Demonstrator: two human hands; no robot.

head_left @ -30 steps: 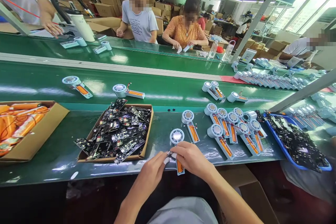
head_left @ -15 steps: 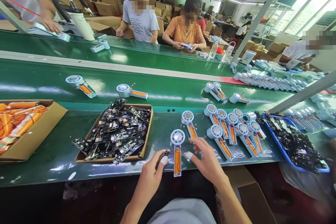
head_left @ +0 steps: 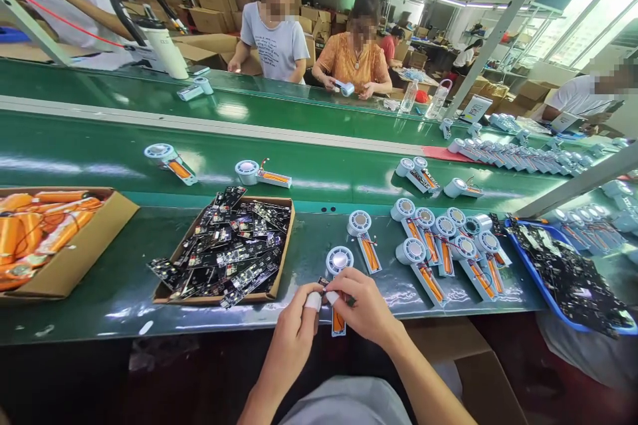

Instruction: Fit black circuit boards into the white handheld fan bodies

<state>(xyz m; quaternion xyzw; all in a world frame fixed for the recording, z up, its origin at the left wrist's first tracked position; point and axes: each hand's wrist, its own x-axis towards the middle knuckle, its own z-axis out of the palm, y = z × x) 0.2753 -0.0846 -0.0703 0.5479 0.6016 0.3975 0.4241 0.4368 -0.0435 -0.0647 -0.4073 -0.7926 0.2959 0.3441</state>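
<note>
Just in front of me on the bench lies a light-blue handheld fan (head_left: 339,260), its round head away from me and an orange battery (head_left: 339,324) in its open handle. Over that handle, my left hand (head_left: 298,320) is closed on a small black circuit board (head_left: 323,281), of which only the end shows. My right hand (head_left: 366,309) meets it there, thumb and fingers pinched against the board's end; whatever they grip, perhaps a thin wire, is hidden. White covers wrap both thumbs. Another open fan (head_left: 359,222) lies just behind.
Left of my hands stands a carton (head_left: 273,287) heaped with circuit boards, beside a carton (head_left: 94,239) of orange batteries. Several open fans (head_left: 431,282) cluster right, near a blue tray (head_left: 541,292) of boards. Beyond runs a green conveyor belt (head_left: 319,176) carrying fans; co-workers sit across.
My right hand has moved left and closed, joining my left hand at the circuit board above the fan's handle. The view has shifted slightly. Across the belt, a co-worker has turned a fan.
</note>
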